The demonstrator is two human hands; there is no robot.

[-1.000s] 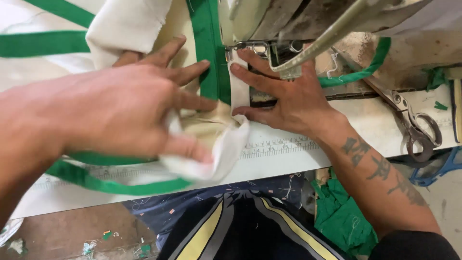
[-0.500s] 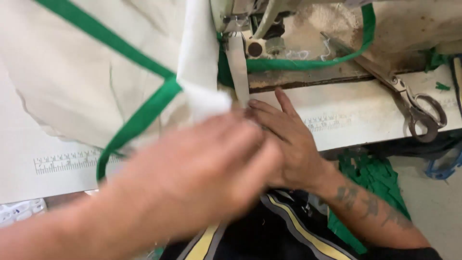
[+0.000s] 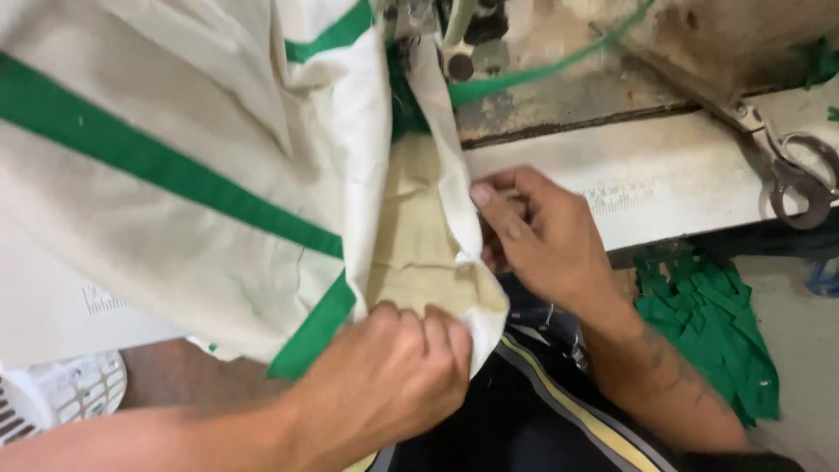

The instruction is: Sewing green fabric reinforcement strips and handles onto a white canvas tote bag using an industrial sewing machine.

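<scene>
From the head camera, your left hand [image 3: 384,385] is curled shut on the lower edge of the cream fabric [image 3: 175,218], fingers folded over the hem where it hangs off the front of the counter [image 3: 664,192]. A green band [image 3: 157,166] runs slantwise across the fabric and ends just beside your left knuckles.

Your right hand [image 3: 537,232] sits at the counter's front edge, thumb and fingertips pinched on the fabric's right-hand fold, which runs up toward the sewing machine [image 3: 454,35] at the top of the view. Between your two hands the fabric opens into a pocket that shows a yellower inner layer [image 3: 419,245].

The fabric covers most of the left half of the view, draped over the counter and spilling toward your lap. A pair of scissors [image 3: 786,175] lies on the counter, well apart from your right hand, at the right edge. A green strip [image 3: 542,70] trails from the machine across its worn base. Green offcuts [image 3: 708,323] lie heaped below the counter, to the right of your right forearm. A white slotted basket [image 3: 61,393] shows at the lower left.
</scene>
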